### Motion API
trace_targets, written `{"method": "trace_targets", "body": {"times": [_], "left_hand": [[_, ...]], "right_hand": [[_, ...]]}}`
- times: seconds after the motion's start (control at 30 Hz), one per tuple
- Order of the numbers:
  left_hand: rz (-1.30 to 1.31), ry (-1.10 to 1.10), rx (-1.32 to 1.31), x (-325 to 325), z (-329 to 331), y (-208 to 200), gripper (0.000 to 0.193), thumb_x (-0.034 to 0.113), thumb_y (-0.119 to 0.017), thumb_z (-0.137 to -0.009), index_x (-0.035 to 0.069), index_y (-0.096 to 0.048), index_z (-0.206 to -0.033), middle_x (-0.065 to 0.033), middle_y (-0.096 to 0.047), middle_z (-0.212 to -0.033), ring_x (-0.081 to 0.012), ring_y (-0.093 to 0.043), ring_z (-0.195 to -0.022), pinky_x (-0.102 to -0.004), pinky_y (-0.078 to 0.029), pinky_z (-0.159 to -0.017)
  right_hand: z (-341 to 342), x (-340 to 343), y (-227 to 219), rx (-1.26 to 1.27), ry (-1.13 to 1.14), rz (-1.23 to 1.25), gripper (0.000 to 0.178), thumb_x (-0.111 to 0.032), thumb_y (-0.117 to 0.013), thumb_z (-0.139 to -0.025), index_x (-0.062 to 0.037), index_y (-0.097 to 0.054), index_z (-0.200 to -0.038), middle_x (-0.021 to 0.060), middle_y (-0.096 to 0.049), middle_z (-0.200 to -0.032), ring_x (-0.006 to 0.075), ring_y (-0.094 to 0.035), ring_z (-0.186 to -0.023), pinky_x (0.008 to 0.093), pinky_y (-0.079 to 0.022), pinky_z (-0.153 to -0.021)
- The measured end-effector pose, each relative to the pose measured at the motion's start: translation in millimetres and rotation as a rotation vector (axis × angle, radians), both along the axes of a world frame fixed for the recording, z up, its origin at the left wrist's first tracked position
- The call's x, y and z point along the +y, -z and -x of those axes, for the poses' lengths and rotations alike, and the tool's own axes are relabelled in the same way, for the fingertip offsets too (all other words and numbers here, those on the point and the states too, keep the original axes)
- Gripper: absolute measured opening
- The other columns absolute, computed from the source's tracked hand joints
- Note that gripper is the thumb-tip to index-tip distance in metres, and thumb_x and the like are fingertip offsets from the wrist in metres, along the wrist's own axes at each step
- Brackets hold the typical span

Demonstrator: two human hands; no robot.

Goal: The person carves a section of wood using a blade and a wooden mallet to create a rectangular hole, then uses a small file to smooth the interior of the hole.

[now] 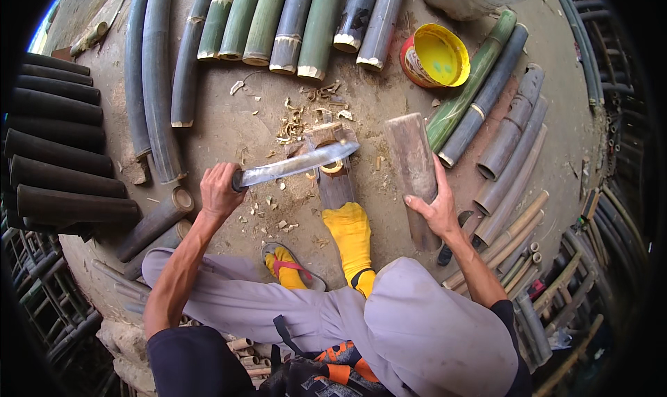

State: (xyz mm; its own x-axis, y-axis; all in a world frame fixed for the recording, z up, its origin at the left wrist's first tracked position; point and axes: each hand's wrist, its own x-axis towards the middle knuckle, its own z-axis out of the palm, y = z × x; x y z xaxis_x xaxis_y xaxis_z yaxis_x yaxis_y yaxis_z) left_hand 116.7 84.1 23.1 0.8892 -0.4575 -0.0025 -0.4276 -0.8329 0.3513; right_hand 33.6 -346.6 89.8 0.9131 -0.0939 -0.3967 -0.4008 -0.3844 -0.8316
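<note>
Pressing close to the body, the yellow-socked foot (345, 231) seems to pin a dark slab (336, 192); if that slab shifts or the blade skids, toes could get nicked, prob the main risk. L hand (221, 190) is wrapped tight round the handle of the long knife (285, 169), whose blade runs out R of those fingers, across the pale bamboo ring (334, 168); contact unclear. R hand (438, 213) grips a wooden block (411, 154) w/ thumb on its face, fingers along the R edge, block extending beyond the fingertips. Farther off: shavings (292, 127), then a yellow-rimmed tin (414, 60) & green/grey bamboo poles (268, 21) at back
</note>
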Motion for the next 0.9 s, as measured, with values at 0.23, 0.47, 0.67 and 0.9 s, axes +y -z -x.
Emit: {"method": "trace_targets", "body": {"times": [0.23,0.47,0.67,0.9], "left_hand": [[-0.174,0.142,0.117,8,5,19,0.025,0.008,-0.067,-0.069,0.009,-0.053,-0.090,-0.0075,-0.056,-0.079,-0.0251,-0.061,-0.077,-0.0389,-0.045,-0.068],[-0.195,0.197,0.224,10,-9,26,0.022,0.006,-0.064,-0.071,0.008,-0.050,-0.087,-0.0088,-0.057,-0.080,-0.0293,-0.062,-0.077,-0.0418,-0.046,-0.067],[-0.228,0.217,0.260,1,-20,31,0.021,0.005,-0.063,-0.071,0.008,-0.050,-0.088,-0.0104,-0.059,-0.082,-0.0303,-0.063,-0.080,-0.0425,-0.047,-0.069],[-0.265,0.224,0.226,8,-21,34,0.023,0.004,-0.062,-0.071,0.009,-0.050,-0.090,-0.0096,-0.059,-0.081,-0.0292,-0.064,-0.080,-0.0424,-0.047,-0.068]], "right_hand": [[12,14,-8,0.103,-0.037,0.040,0.096,-0.021,-0.073,-0.069,0.0001,-0.023,-0.148,0.0242,-0.047,-0.138,0.0324,-0.051,-0.124,0.0400,-0.038,-0.107],[19,3,2,-0.567,-0.690,0.187,0.088,-0.026,-0.080,-0.064,-0.0194,-0.041,-0.143,0.0240,-0.055,-0.123,0.0395,-0.063,-0.099,0.0439,-0.055,-0.083],[-51,19,24,-0.509,-1.116,0.534,0.091,-0.030,-0.080,-0.061,-0.0366,-0.040,-0.143,0.0154,-0.055,-0.100,0.0308,-0.057,-0.076,0.0402,-0.052,-0.065],[-68,47,-2,-0.946,-1.317,0.260,0.081,-0.024,-0.068,-0.076,-0.0414,-0.031,-0.146,0.0113,-0.054,-0.095,0.0209,-0.055,-0.071,0.0345,-0.049,-0.061]]}}
